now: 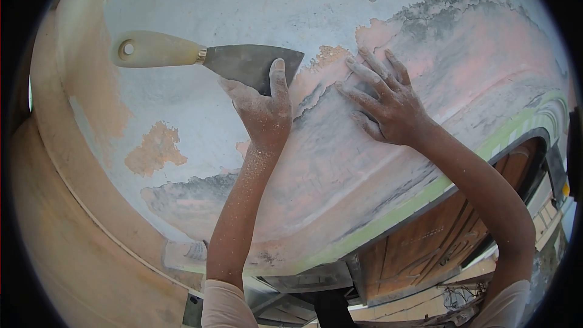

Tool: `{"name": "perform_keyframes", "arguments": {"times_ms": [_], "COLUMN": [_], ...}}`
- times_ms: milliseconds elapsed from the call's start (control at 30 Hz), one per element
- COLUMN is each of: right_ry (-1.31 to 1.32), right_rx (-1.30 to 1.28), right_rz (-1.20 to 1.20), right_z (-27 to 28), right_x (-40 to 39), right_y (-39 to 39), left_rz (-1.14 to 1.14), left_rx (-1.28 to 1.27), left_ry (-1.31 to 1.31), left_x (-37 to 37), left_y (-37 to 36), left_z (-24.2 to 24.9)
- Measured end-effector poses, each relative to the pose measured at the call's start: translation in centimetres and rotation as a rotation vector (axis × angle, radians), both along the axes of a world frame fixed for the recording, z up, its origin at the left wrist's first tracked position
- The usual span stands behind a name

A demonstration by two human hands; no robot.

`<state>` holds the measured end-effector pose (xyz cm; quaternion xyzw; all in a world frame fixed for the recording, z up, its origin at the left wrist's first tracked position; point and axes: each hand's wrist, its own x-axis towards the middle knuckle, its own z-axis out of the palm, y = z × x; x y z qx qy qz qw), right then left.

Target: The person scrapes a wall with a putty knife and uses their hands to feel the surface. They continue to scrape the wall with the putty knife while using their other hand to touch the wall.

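My left hand is closed on the blade of a putty knife, its thumb across the metal near the right corner. The knife lies level, with its pale handle pointing left. Dust coats both hands. My right hand has its fingers spread and stretched out against the wall, beside a torn paint edge. Around the hands the pale blue paint gives way to pinkish and grey bare patches.
A separate orange bare patch shows at the left. Below the wall runs a green-painted edge above a brown wooden door. A tan wall curves along the left side. Part of a ladder-like frame stands at the right.
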<state>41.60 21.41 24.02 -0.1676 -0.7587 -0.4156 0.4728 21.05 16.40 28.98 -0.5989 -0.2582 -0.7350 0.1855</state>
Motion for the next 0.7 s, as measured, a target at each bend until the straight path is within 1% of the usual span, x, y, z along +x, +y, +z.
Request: {"name": "perform_keyframes", "arguments": {"times_ms": [100, 167, 233, 300, 400, 433, 500, 533, 600, 633, 700], "right_ry": [0.000, -0.003, -0.003, -0.006, -0.008, -0.010, -0.014, 0.036, 0.133, 0.135, 0.140], "right_rx": [-0.007, -0.001, 0.000, -0.002, -0.002, -0.009, -0.026, -0.030, -0.035, -0.027, -0.016], "right_rz": [-0.008, -0.011, -0.012, -0.020, -0.024, -0.032, -0.052, -0.069, -0.097, -0.109, -0.134], "right_z": [0.0, 0.0, 0.0, 0.0, 0.0, 0.0, 0.0, 0.2, 0.8, 0.9, 0.7], "right_x": [0.0, 0.0, -0.1, 0.0, 0.0, 0.0, 0.2, 0.3, 0.2, 0.3, 0.4], "right_y": [-0.1, -0.1, -0.1, -0.1, 0.0, 0.0, 0.2, 0.1, -0.1, 0.1, 0.3], "left_rz": [0.098, 0.073, 0.152, 0.327, 0.004, 0.049, 0.114, 0.145, 0.078, 0.047, 0.183], "left_rx": [0.009, 0.021, 0.072, 0.164, 0.059, 0.057, 0.029, 0.017, 0.046, 0.060, 0.099], "left_ry": [0.214, 0.077, 0.112, 0.312, -0.002, -0.049, 0.152, 0.251, 0.119, 0.056, 0.236], "left_x": [-0.7, -0.3, -0.5, -1.1, -0.4, -0.3, -1.4, -1.6, -1.0, -0.7, -1.5], "left_y": [0.3, 0.1, 0.0, 0.2, 0.0, -0.3, 0.0, 0.2, 0.1, 0.0, 0.2], "left_z": [-0.5, -0.1, 0.0, -0.1, 0.1, 0.4, -0.1, -0.3, 0.0, 0.1, -0.2]}}
